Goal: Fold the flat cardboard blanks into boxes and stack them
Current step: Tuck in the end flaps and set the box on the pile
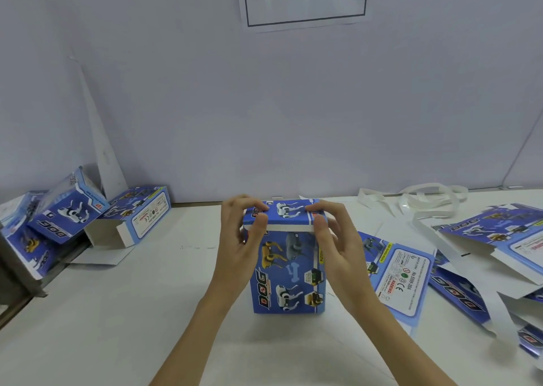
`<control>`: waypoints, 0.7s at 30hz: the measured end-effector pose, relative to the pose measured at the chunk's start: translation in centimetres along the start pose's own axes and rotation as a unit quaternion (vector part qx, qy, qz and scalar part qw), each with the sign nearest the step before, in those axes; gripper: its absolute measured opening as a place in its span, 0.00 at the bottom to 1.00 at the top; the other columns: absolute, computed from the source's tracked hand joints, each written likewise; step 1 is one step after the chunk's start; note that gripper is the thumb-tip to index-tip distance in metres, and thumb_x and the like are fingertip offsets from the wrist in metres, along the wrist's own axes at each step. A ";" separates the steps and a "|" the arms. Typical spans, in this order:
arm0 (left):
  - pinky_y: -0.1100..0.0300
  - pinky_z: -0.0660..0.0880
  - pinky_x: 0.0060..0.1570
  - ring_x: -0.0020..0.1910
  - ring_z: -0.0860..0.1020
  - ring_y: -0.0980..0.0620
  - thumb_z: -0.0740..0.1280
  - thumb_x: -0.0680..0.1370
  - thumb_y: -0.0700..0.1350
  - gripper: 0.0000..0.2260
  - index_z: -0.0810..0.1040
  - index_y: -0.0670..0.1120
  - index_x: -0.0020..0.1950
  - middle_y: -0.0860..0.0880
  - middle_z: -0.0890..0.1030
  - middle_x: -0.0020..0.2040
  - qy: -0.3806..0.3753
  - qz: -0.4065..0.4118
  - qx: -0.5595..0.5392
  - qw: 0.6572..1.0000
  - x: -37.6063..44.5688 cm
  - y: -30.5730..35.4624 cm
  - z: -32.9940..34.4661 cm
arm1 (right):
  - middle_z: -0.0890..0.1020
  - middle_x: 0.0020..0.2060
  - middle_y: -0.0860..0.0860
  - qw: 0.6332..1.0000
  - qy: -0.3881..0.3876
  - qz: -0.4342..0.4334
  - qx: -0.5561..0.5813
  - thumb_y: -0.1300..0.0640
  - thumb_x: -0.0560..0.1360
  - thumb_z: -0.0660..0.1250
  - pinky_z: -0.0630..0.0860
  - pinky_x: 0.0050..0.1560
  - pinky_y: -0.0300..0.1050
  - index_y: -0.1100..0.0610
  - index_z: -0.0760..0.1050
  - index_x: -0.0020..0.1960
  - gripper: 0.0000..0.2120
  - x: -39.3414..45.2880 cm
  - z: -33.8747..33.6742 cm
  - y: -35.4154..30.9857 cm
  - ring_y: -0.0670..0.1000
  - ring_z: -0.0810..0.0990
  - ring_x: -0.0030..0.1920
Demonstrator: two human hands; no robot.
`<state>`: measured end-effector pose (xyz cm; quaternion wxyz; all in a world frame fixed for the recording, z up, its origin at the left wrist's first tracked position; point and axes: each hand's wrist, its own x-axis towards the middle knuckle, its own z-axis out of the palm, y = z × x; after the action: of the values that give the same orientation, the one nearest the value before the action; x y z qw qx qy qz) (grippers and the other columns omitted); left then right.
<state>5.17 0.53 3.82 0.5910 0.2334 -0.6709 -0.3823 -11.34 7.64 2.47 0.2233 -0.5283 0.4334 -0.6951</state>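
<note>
Box [286,271] upright on table [147,312]; left hand [239,238] and right hand [332,247] pinching lid [283,213] corners. Recommended: press evenly, tuck flap squarely, avoid creasing.

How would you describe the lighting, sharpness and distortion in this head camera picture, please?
Head view: soft, even light with faint shadows; no strong glare. The box between the left hand and right hand is fairly sharp; the flat blanks at the right edge are blurred. Wide-angle bending curves the table edges.

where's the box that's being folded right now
In the head view, the upright box stands at table centre between the left hand and right hand, which pinch its top flap; flat blanks lie right.
</note>
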 end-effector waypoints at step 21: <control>0.51 0.82 0.55 0.60 0.84 0.50 0.71 0.59 0.80 0.51 0.70 0.54 0.75 0.50 0.84 0.61 -0.107 -0.225 -0.066 0.966 0.4 1.5 0.0 | 0.85 0.56 0.44 0.993 -0.079 0.079 0.034 0.33 0.83 0.53 0.85 0.51 0.53 0.34 0.68 0.72 0.20 -0.1 0.7 0.3 0.53 0.86 0.57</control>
<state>5.30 1.15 5.26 0.4282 0.2965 -0.6336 -0.5721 -10.69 7.29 2.23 0.3290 -0.5378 0.4310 -0.6456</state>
